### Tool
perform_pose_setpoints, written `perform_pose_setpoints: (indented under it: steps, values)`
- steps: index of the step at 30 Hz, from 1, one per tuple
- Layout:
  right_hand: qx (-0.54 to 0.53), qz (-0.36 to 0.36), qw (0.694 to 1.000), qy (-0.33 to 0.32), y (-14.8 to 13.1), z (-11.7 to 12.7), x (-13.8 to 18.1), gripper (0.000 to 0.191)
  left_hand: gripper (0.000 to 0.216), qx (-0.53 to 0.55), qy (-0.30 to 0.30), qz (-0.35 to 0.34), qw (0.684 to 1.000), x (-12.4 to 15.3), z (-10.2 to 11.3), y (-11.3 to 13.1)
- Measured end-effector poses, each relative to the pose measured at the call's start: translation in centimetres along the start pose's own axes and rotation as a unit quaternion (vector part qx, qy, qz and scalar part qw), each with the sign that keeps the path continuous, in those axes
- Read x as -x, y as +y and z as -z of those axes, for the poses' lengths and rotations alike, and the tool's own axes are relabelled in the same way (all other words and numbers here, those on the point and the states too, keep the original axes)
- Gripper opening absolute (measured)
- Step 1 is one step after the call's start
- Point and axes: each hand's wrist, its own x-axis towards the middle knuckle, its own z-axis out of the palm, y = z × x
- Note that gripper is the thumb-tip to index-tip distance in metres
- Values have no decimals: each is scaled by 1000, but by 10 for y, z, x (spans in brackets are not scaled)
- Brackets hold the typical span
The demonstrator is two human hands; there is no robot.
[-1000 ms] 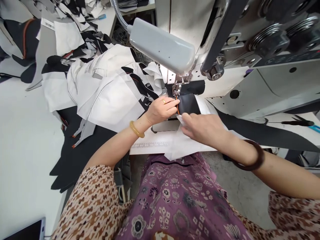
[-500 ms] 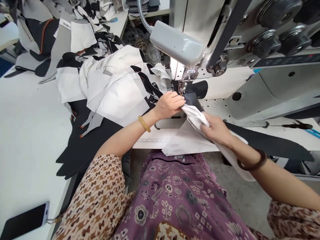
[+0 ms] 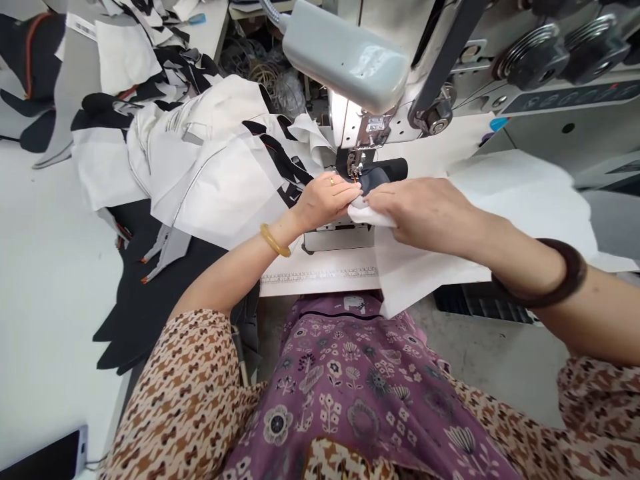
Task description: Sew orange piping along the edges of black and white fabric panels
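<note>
At the sewing machine's needle and presser foot [image 3: 356,163], my left hand [image 3: 327,200] pinches the edge of a white fabric piece [image 3: 420,267]. My right hand [image 3: 425,213] grips the same fabric just to the right, its fingertips close to my left ones. From there the fabric spreads over the machine bed toward the right and hangs past the table's front edge. Dark fabric [image 3: 375,179] lies under and behind the presser foot. My fingers hide the seam edge.
White sewn pieces [image 3: 215,180] are heaped left of the needle, over black panels [image 3: 160,287]. A grey lamp [image 3: 347,57] hangs low above the hands. A printed ruler [image 3: 320,275] runs along the front edge. A phone [image 3: 47,460] lies at the lower left.
My right hand has moved left and up, close to my left hand. The white fabric, bunched before, now lies spread to the right across the machine bed. The view has shifted slightly.
</note>
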Motion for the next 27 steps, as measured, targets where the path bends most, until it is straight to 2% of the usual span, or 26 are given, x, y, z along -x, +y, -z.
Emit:
perform_pose_setpoints:
  steps: [2,5,9,11,15,18,22,27]
  values:
    - [12,-3,1000,-25,-9,-4,-3,23,27,22,12,-13,1000,4,-5,-2]
    - [16,12,1000,-13,-18,-15,-3,23,26,7,32,-48,998,8,-14,-4]
    - [14,19,1000,-12,-11,-23,1,25,22,-44,86,-65,993,8,-22,-2]
    - [13,14,1000,-22,-4,-23,2,23,19,-27,85,-61,994,8,-20,-1]
    - [1,11,1000,-26,5,-22,0,20,19,-46,42,-91,994,8,-6,-1]
    - [-11,29,1000,-1,6,-24,-1,18,16,-88,62,-108,988,9,1,1]
    - [-12,30,999,7,8,-26,-2,18,17,-114,81,-67,988,11,-6,5]
    - [2,-4,999,-35,14,-20,-9,19,22,-82,99,15,992,12,-14,3]
